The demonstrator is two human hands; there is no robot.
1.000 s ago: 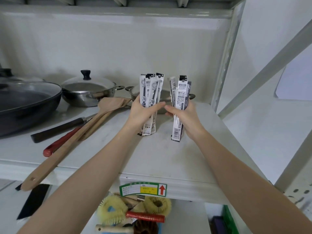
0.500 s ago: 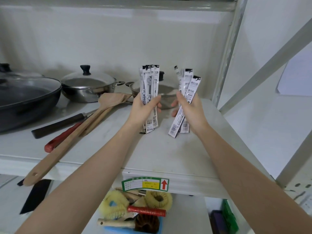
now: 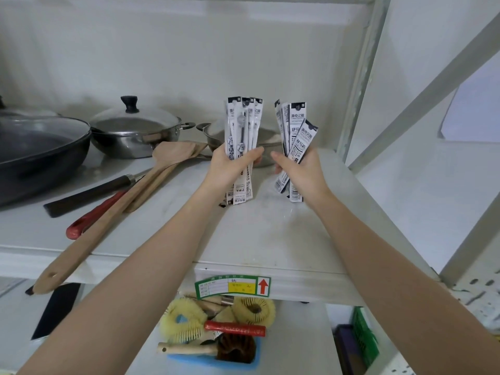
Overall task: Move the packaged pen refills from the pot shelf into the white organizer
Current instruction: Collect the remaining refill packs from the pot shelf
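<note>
Head view, over the pot shelf (image 3: 270,234): left hand (image 3: 230,169) wrapped around one upright bundle of packaged pen refills (image 3: 241,147), fingers and thumb curled across the packets at mid-length. Right hand (image 3: 300,169) clamped on a second bundle (image 3: 293,147), this one fanned, one packet slanting outward from the rest. Both bundles raised just above the shelf surface near its right end, lower ends close to the board, the two hands near each other but not touching. Behind them, partly hidden, a small steel pot (image 3: 216,133); further left, a lidded steel pot (image 3: 135,131), a dark pan (image 3: 40,147), wooden spatulas (image 3: 167,163) and a red-handled tool (image 3: 92,217) lying on the board. Below, a basket of brushes (image 3: 216,328). White organizer not in sight.

Judged as the lift-off stage, with the carry yet to come. Worth squaring up the fanned right-hand bundle before moving away, since slick loose packets may slide out of a splayed hold. Best kept upright, gripped mid-length, and drawn clear of the pot handles behind.
</note>
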